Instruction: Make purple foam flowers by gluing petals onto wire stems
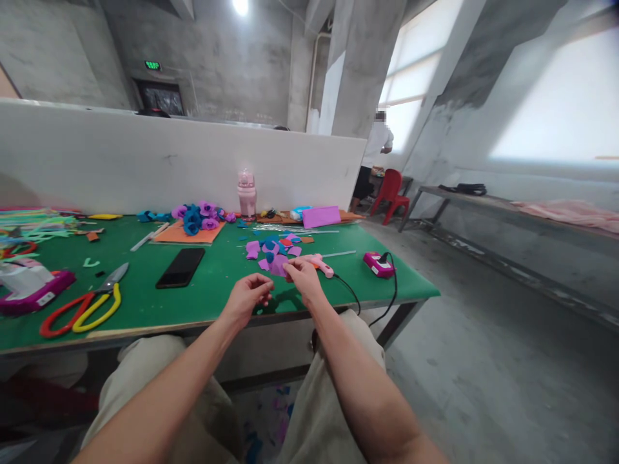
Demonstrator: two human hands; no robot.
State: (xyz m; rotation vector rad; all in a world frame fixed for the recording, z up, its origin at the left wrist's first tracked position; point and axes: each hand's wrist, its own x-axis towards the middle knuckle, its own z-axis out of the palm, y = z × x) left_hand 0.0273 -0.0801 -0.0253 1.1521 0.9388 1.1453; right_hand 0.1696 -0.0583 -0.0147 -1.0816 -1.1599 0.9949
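Observation:
My right hand (303,276) is closed in a pinch on a piece of purple crepe paper (278,265), held over the green tabletop. To its left is my left hand (250,295), its fingers curled in and the thumb against them; whatever they may hold is too small to make out. Just beyond both hands lie loose purple and blue paper scraps (253,249). A pink glue gun (325,267) rests right behind my right hand, partly covered by it, with a black cord running off to the right.
Scissors (99,303) and a phone (180,268) lie to the left. Purple and blue paper flowers (196,218) sit on orange paper (213,233). A pink bottle (247,193) stands by the white partition (193,154). A magenta power strip (378,264) is at the right. A person (374,148) stands far back.

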